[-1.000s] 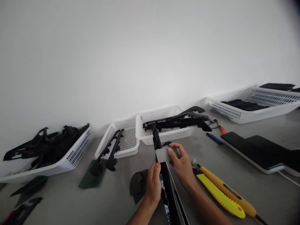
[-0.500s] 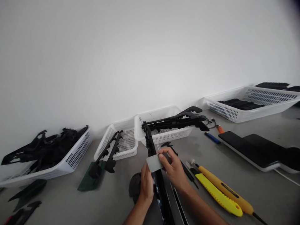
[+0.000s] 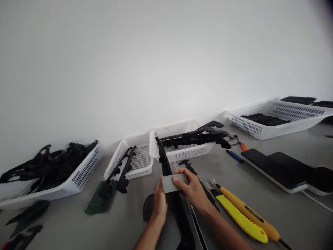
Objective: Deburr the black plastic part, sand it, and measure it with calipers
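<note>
A long black plastic part [image 3: 179, 215] runs from the white basket's edge down to the bottom of the view. My left hand [image 3: 159, 203] is closed around its left side, with fingertips by a flat pale grey rectangular piece [image 3: 170, 183]. That piece lies across the black part. My right hand [image 3: 191, 187] pinches it, thumb on top and the other fingers partly hidden behind. Beneath the right hand are a black caliper-like tool [image 3: 205, 189] and a thin metal strip [image 3: 197, 225]. A dark rounded object [image 3: 147, 207] sits left of my left hand.
White baskets [image 3: 191, 155] with black plastic parts line the wall. To the right lie a yellow utility knife [image 3: 241, 218], an orange-handled corded tool [image 3: 252, 215], a blue stick [image 3: 235, 156] and black-topped devices [image 3: 275, 170]. A dark green piece [image 3: 100, 199] lies left.
The long black part has turned or shifted, showing a matte face and a curved lower end. My right thumb has moved left across the grey piece, and the left hand has shifted slightly left.
</note>
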A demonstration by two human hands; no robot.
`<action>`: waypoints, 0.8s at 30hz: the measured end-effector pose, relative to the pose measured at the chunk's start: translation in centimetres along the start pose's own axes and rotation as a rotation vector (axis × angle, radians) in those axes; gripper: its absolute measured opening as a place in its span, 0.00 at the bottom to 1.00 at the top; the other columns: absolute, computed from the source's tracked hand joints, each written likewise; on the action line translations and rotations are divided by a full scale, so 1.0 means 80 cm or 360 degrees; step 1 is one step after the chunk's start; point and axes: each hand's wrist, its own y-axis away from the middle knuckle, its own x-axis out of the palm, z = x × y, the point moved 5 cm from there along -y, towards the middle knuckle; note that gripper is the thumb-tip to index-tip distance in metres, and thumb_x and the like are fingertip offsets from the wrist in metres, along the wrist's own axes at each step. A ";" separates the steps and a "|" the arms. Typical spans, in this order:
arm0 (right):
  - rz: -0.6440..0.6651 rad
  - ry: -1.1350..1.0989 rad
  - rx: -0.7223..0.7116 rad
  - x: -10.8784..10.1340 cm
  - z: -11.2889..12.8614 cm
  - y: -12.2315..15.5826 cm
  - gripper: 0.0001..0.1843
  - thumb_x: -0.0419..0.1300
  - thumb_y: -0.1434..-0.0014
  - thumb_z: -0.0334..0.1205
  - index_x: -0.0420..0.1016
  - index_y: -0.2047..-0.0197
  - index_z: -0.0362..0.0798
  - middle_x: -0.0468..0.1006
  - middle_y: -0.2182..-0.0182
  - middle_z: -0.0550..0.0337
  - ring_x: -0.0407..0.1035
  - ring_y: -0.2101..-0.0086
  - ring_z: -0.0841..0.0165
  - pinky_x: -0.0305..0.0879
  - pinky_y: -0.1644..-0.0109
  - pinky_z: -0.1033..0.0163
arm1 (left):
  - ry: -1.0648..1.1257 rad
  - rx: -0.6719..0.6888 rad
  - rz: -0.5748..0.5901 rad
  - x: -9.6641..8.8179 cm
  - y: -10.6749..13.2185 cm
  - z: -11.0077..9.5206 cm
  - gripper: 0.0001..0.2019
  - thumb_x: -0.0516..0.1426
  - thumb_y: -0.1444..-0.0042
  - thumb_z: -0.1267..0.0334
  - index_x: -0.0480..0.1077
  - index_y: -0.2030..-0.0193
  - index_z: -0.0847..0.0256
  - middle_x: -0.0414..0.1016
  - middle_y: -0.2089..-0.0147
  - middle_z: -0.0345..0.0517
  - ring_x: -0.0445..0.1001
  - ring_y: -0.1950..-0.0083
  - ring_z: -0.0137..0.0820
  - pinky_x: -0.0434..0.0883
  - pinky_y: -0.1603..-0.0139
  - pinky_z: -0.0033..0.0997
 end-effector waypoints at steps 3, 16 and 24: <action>-0.0331 0.0054 -0.0035 -0.019 -0.002 -0.003 0.22 0.67 0.40 0.61 0.78 0.56 0.50 0.78 0.70 0.62 0.69 0.72 0.65 0.66 0.68 0.62 | 0.0087 -0.0087 0.0232 0.025 0.009 0.005 0.30 0.66 0.48 0.32 0.85 0.56 0.60 0.89 0.57 0.52 0.85 0.49 0.49 0.80 0.48 0.42; -0.0585 0.0276 -0.0160 -0.048 0.007 -0.009 0.18 0.68 0.40 0.56 0.79 0.58 0.51 0.84 0.64 0.57 0.77 0.63 0.58 0.71 0.57 0.56 | 0.0092 -0.0098 0.0454 0.040 0.021 -0.001 0.33 0.71 0.50 0.34 0.86 0.49 0.59 0.88 0.45 0.55 0.79 0.33 0.52 0.68 0.26 0.50; -0.0019 0.0557 -0.0602 0.004 0.021 0.012 0.10 0.64 0.45 0.34 0.67 0.62 0.54 0.76 0.37 0.51 0.73 0.40 0.55 0.67 0.36 0.51 | 0.0027 0.0007 0.0062 0.011 -0.002 0.010 0.30 0.70 0.52 0.35 0.85 0.54 0.60 0.88 0.45 0.55 0.77 0.32 0.55 0.66 0.25 0.53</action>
